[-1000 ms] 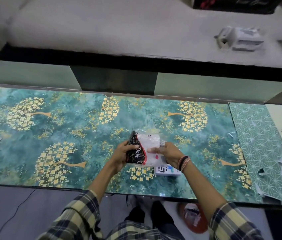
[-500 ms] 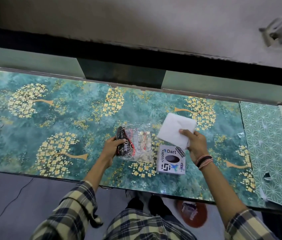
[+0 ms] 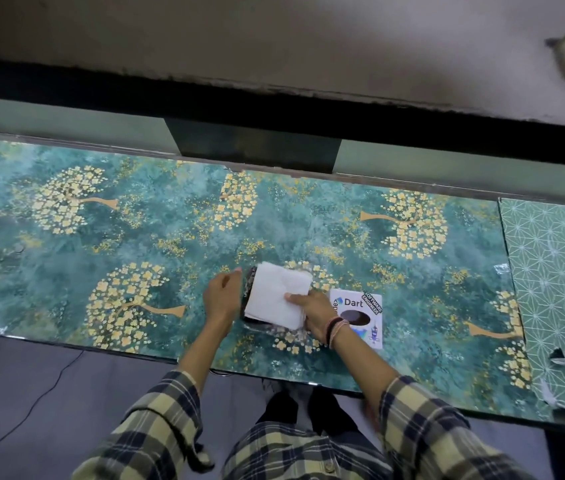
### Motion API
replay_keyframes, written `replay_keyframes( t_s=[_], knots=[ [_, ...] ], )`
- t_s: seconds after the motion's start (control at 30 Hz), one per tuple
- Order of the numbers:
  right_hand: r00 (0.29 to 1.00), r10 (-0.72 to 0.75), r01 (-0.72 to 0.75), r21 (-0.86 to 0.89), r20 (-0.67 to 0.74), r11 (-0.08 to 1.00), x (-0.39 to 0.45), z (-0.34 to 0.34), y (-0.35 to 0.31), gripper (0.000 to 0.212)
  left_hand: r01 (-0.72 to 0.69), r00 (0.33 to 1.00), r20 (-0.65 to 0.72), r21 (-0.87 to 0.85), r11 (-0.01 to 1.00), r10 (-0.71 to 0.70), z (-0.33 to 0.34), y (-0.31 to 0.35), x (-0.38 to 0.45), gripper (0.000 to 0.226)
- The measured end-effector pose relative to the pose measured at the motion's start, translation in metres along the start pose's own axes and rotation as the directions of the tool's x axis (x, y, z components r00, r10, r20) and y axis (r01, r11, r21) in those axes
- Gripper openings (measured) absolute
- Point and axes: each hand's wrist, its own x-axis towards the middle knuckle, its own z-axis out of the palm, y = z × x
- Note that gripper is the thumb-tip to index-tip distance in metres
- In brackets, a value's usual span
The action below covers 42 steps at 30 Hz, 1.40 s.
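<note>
A folded white tissue [image 3: 275, 294] lies over a clear plastic packet with a black and red end [image 3: 250, 284], hiding most of it. My right hand [image 3: 312, 308] pinches the tissue at its near right corner, thumb on top. On the packet's left edge my left hand [image 3: 222, 299] grips, fingers curled round it. Both sit on the green table with gold tree print [image 3: 135, 237], near its front edge.
A small white box with a "Dart" sticker [image 3: 359, 315] lies just right of my right hand, partly under my wrist. A pale green patterned sheet [image 3: 551, 271] covers the table's right end. A dark gap and grey ledge run behind the table.
My right hand has brought the white tissue from above the box leftward and down onto the packet. My left hand has kept hold of the packet.
</note>
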Motion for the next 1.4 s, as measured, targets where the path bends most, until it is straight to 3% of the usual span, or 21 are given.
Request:
replay_keyframes(
  t_s=[0.03,0.1,0.2,0.27,0.4,0.43,0.5,0.57,0.6,0.67,0.73,0.83,0.93,1.03,1.1,1.23,1.3,1.4],
  knots=[
    [0.999,0.0,-0.002,-0.056,-0.043,0.998,0.004,0.001,0.004,0.042,-0.025,0.999,0.018,-0.071,0.997,0.027,0.0,0.0,-0.001,0.041],
    [0.994,-0.032,0.015,-0.154,-0.106,0.988,0.009,0.003,0.006,0.043,0.01,0.98,0.195,-0.213,0.977,0.032,0.004,0.008,-0.008,0.045],
    [0.982,-0.132,0.06,-0.443,-0.134,0.894,-0.01,0.01,-0.013,0.036,0.112,0.892,0.452,-0.161,0.981,-0.028,0.023,0.014,-0.014,0.052],
    [0.954,-0.246,0.077,-0.658,-0.169,0.749,-0.026,0.006,-0.026,0.029,0.169,0.878,0.467,-0.092,0.981,-0.107,0.037,0.011,-0.016,0.054],
    [0.806,-0.569,0.218,-0.81,-0.166,0.545,-0.065,-0.027,-0.025,0.043,0.192,0.903,0.401,-0.061,0.979,-0.153,0.05,0.007,-0.016,0.05],
    [0.796,-0.585,0.172,-0.87,-0.154,0.462,-0.07,-0.037,-0.02,0.052,0.173,0.909,0.394,-0.064,0.983,-0.134,0.053,0.011,-0.018,0.048],
    [0.866,-0.443,-0.049,-0.921,-0.232,0.386,-0.066,-0.051,-0.007,0.082,0.113,0.909,0.408,-0.04,0.993,-0.087,0.056,0.017,-0.018,0.048],
    [0.887,-0.288,-0.182,-0.847,-0.36,0.5,-0.073,-0.086,-0.001,0.114,0.0,0.902,0.432,-0.003,1.0,0.001,0.081,0.044,-0.042,0.053],
    [0.896,-0.265,-0.186,-0.843,-0.356,0.505,-0.07,-0.083,-0.002,0.124,-0.016,0.91,0.415,-0.017,1.0,0.022,0.083,0.049,-0.041,0.052],
    [0.891,-0.301,-0.148,-0.845,-0.339,0.513,-0.064,-0.082,-0.009,0.13,-0.054,0.905,0.421,-0.028,0.998,0.061,0.091,0.056,-0.038,0.049],
    [0.88,-0.338,-0.07,-0.796,-0.333,0.601,-0.065,-0.099,-0.022,0.128,-0.1,0.883,0.458,-0.034,0.994,0.104,0.103,0.062,-0.052,0.045],
    [0.903,-0.359,0.155,-0.6,-0.236,0.785,-0.068,-0.113,-0.031,0.103,-0.118,0.82,0.56,-0.041,0.992,0.121,0.108,0.054,-0.059,0.034],
    [0.905,-0.4,0.372,-0.184,-0.147,0.91,-0.083,-0.121,-0.027,0.052,0.012,0.719,0.692,-0.097,0.995,0.059,0.11,0.048,-0.071,0.058],
    [0.915,-0.401,0.403,0.058,-0.045,0.913,-0.096,-0.121,-0.025,0.05,0.182,0.631,0.775,-0.163,0.97,0.011,0.112,0.043,-0.083,0.054],
    [0.921,-0.39,0.39,0.127,-0.031,0.912,-0.095,-0.121,-0.021,0.058,0.232,0.62,0.784,-0.212,0.949,0.023,0.115,0.041,-0.086,0.044],
    [0.928,-0.373,0.369,0.18,-0.011,0.912,-0.089,-0.117,-0.016,0.084,0.187,0.653,0.754,-0.251,0.95,0.071,0.112,0.046,-0.087,0.037],
    [0.927,-0.375,0.368,0.201,-0.003,0.908,-0.087,-0.12,-0.013,0.081,0.196,0.678,0.732,-0.269,0.943,0.068,0.112,0.042,-0.087,0.045],
    [0.939,-0.34,0.295,0.398,0.045,0.869,-0.084,-0.13,-0.001,0.082,0.289,0.705,0.707,-0.353,0.89,0.052,0.104,0.032,-0.083,0.052]
  ],
)
